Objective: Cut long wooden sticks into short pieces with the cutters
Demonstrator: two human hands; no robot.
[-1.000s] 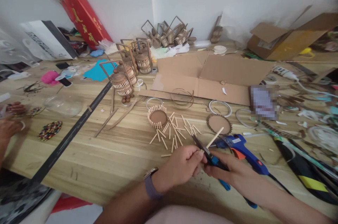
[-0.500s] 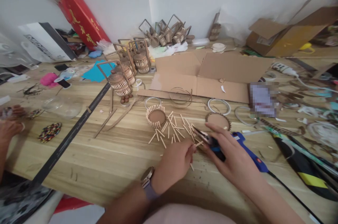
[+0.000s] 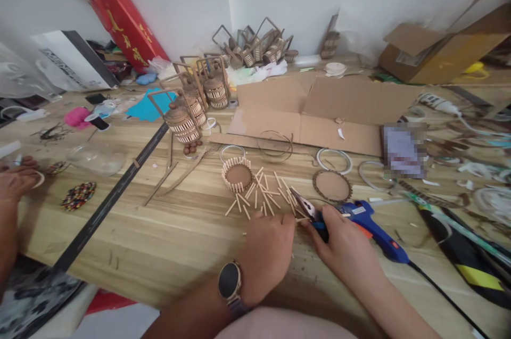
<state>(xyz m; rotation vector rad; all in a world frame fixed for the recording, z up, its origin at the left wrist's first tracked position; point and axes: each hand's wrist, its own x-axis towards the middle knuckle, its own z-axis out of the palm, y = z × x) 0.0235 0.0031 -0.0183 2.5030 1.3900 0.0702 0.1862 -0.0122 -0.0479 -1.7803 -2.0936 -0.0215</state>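
My right hand (image 3: 345,240) is closed round the handles of a pair of pliers (image 3: 306,205), whose jaws point up and left over loose wooden sticks (image 3: 263,190). Close by on the left, my left hand (image 3: 267,251) pinches a short wooden stick (image 3: 302,220) beside the pliers; its fingertips are partly hidden. Past the scattered sticks stands a small round basket (image 3: 238,175) with short sticks set upright round its edge. A flat brown disc (image 3: 332,185) with a dark braided rim lies beyond the pliers.
A blue glue gun (image 3: 373,227) lies right of my right hand, its cord running to the front. Flattened cardboard (image 3: 271,99) and finished lidded baskets (image 3: 182,125) are behind. At the far left, another person's hand (image 3: 18,182) is near a beaded piece (image 3: 79,196).
My right fingers, spread over the pliers before, now wrap round the handles. My left hand has turned so its back and the watch face show more. The view has shifted slightly.
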